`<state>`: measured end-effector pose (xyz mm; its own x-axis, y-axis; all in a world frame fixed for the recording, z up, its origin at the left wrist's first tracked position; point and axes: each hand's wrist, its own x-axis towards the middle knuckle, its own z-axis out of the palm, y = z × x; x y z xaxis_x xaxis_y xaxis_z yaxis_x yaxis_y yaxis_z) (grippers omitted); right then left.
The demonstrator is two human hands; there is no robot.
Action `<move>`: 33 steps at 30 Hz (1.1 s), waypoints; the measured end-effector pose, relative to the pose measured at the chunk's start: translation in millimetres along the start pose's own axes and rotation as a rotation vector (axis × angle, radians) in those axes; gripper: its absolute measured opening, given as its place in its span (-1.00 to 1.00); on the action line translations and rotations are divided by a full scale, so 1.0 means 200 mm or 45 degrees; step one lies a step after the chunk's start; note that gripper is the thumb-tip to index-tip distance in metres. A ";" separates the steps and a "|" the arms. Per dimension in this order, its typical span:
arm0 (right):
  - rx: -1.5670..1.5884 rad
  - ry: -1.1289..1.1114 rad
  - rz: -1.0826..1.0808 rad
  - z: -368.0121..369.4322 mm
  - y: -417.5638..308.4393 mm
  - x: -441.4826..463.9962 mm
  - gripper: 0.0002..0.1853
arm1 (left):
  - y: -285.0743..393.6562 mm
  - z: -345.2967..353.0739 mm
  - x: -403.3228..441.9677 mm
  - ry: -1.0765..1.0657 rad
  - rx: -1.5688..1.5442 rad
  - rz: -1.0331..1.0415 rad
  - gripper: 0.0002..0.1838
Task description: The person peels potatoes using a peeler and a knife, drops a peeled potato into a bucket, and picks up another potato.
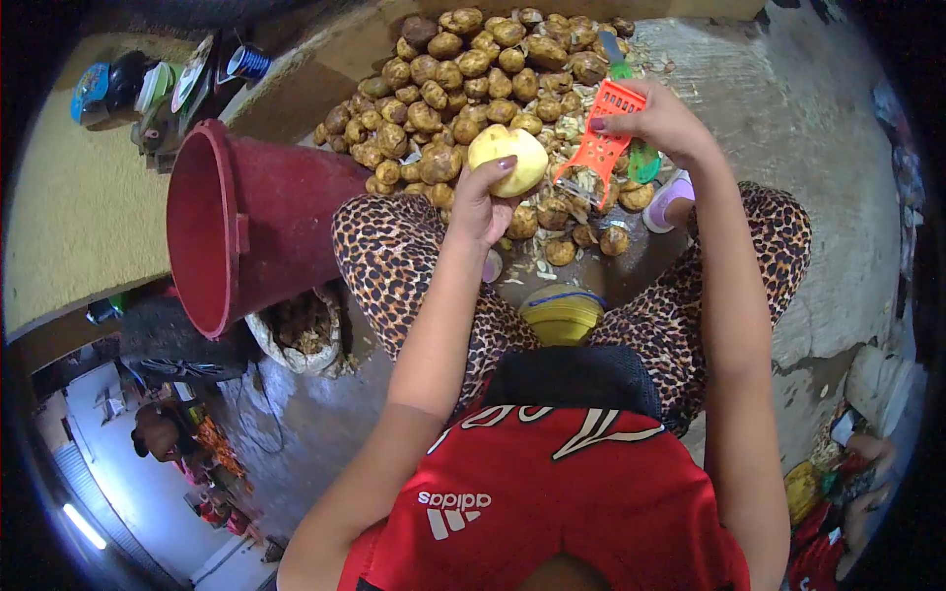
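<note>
My left hand (483, 209) is closed round a pale yellow, peeled potato (522, 156), with the thumb across its face. To the right, my right hand (668, 126) grips an orange plastic peeler (603, 148) with slots in its body. The peeler's blade end points down and left, apart from the potato. Behind both hands lies a large heap of brown, unpeeled potatoes (434, 94). A knife (613, 49) with a green handle lies by the heap's right side, near my right hand. A green object (643, 163) is partly hidden below that hand.
A large red bucket (286, 212) lies tilted at the left, beside my leg. Near it stands a white sack (296, 335) with scraps inside. Between my legs is a yellow container (562, 317). Peel strips litter the floor. Other people (163, 433) are at the lower left and lower right.
</note>
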<state>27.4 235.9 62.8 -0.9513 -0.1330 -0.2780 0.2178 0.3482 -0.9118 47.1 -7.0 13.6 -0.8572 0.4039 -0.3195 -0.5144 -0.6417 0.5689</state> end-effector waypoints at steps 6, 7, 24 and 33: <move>0.334 0.296 -0.013 -0.09 0.03 0.02 -0.76 | -0.02 0.02 0.00 -0.078 0.446 -0.070 -0.34; 0.457 0.331 -0.093 -0.06 0.04 0.02 -0.79 | -0.04 0.00 0.01 -0.121 0.561 -0.020 -0.34; -0.006 0.130 -0.163 0.10 -0.05 -0.02 -0.73 | -0.06 0.03 0.00 -0.356 1.162 -0.136 -0.35; 0.224 0.043 -0.127 0.07 -0.01 -0.01 -0.75 | -0.07 -0.03 0.01 -0.289 0.830 -0.237 -0.27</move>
<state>32.1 221.7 60.6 -0.9763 -0.1266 -0.1758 0.1538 0.1666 -0.9740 52.4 -1.5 1.1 -0.6936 0.6403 -0.3302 -0.4717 -0.0572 0.8799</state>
